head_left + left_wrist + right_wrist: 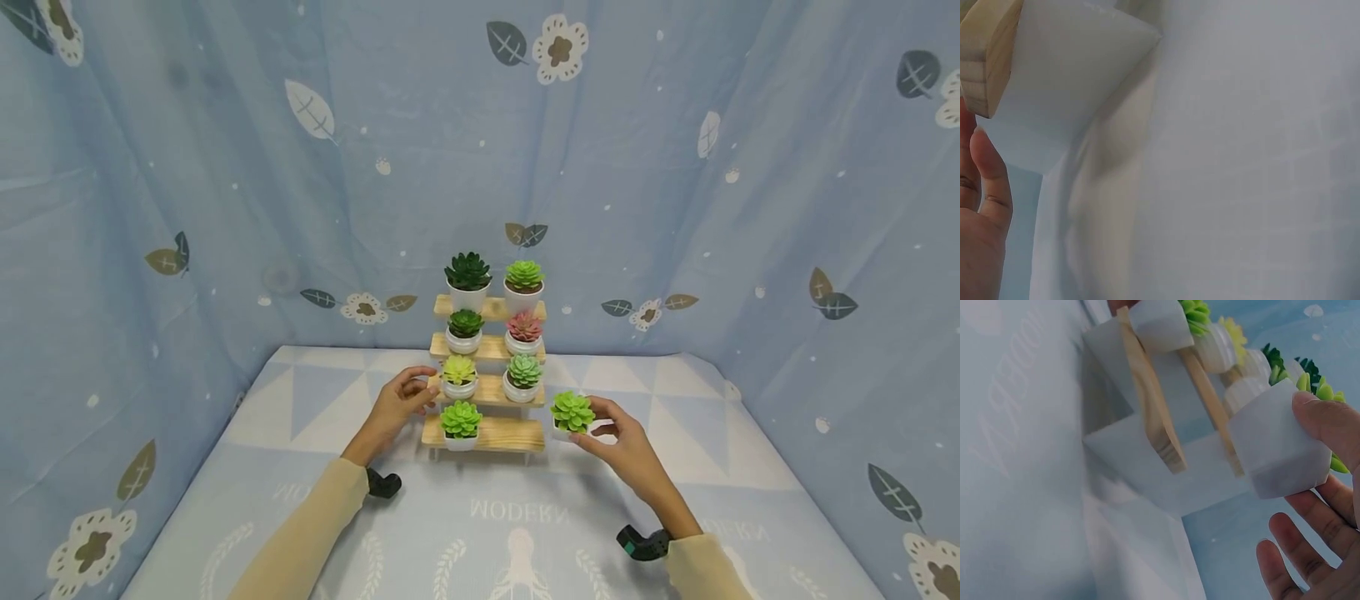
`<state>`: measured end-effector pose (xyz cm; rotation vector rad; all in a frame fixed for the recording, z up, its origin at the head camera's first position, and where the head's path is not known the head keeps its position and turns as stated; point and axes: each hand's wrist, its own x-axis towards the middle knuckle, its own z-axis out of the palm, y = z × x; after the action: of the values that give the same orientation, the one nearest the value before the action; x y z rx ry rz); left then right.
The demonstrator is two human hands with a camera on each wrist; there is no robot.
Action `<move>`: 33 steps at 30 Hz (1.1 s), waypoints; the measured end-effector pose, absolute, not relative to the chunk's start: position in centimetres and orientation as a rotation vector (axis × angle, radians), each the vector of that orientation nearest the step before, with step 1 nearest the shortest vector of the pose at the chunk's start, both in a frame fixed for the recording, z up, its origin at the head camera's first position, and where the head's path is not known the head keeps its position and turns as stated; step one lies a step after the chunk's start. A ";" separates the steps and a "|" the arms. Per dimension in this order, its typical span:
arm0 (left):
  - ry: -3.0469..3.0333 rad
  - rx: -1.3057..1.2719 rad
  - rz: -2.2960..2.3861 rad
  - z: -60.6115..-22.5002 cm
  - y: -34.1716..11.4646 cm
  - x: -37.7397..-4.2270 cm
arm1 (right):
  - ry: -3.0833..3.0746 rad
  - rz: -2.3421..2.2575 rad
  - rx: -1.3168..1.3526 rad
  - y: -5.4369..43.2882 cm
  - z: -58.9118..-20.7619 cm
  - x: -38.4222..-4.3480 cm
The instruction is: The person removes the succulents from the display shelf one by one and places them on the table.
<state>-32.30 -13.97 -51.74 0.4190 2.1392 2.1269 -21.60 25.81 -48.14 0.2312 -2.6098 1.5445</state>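
In the head view, my right hand point(621, 442) pinches a small white pot with a bright green succulent point(572, 412), held to the right of a four-step wooden plant stand point(510, 433). The right wrist view shows the thumb on one side of the white pot point(1279, 440) and fingers below. Beside the stand's left side is my left hand point(399, 408), its fingers loosely bent. At the end of a wooden step point(985, 75), fingertips touch or nearly touch the wood. A bright green succulent point(461, 421) sits on the lowest step's left part.
Higher steps carry a yellow-green succulent point(459, 372), a pale green one point(523, 372), a pink one point(524, 327), dark green ones point(468, 272) and a light green one point(524, 276). The stand is on a patterned cloth point(420, 542), with a blue curtain point(360, 208) behind.
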 end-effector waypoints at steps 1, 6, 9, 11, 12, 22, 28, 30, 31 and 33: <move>2.137 0.422 2.128 -51.8 -14.0 -32.3 | -2.608 1.549 0.224 26.0 -48.1 -21.6; 2.124 0.442 2.138 -51.9 -14.0 -32.2 | -2.590 1.574 0.193 27.0 -47.9 -21.8; 2.138 0.447 2.137 -52.0 -14.0 -32.2 | -2.579 1.572 0.196 27.5 -48.0 -22.1; 2.150 0.452 2.131 -52.0 -14.0 -32.2 | -2.573 1.576 0.186 27.9 -48.0 -22.2; 2.154 0.453 2.130 -52.1 -14.0 -32.2 | -2.572 1.577 0.182 28.0 -48.1 -22.3; 2.137 0.442 2.150 -52.5 -14.0 -32.4 | -2.573 1.602 0.157 29.4 -48.5 -23.1; 2.132 0.451 2.153 -52.4 -13.9 -32.3 | -2.578 1.606 0.146 30.2 -48.9 -23.8; 2.125 0.452 2.154 -52.4 -13.9 -32.3 | -2.592 1.590 0.138 30.1 -48.7 -23.9; 2.114 0.451 2.158 -52.3 -13.9 -32.3 | -2.601 1.578 0.132 30.2 -48.7 -24.0; 2.107 0.453 2.160 -52.4 -13.9 -32.3 | -2.610 1.570 0.122 30.4 -48.8 -24.2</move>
<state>-32.31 -13.89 -52.39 0.4533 2.1069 2.1600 -24.21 30.37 -48.85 0.1224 -2.6104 1.5701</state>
